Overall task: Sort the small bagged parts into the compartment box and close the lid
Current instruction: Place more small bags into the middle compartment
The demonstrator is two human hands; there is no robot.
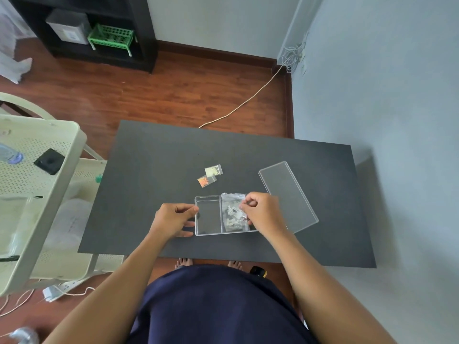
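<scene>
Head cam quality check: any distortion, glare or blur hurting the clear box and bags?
Head view: wide-angle bends the table edges and wall. Soft even light, faint shadows under the hands. Clear compartment box and lid show only by pale edges on the dark top. Small bags too soft for contents.

The clear plastic compartment box (208,217) sits open near the front middle of the dark table, its long side running left to right. Its leftmost compartment is bare. The next compartment holds a clear bag (233,212) of small black and white parts with a white barcode label, lying partly over the box's far rim. The box's clear lid (288,194) lies flat and detached just to the right, angled away. Farther back lie two small bags, touching: one with orange parts (204,181), one with pale and dark parts (213,170).
</scene>
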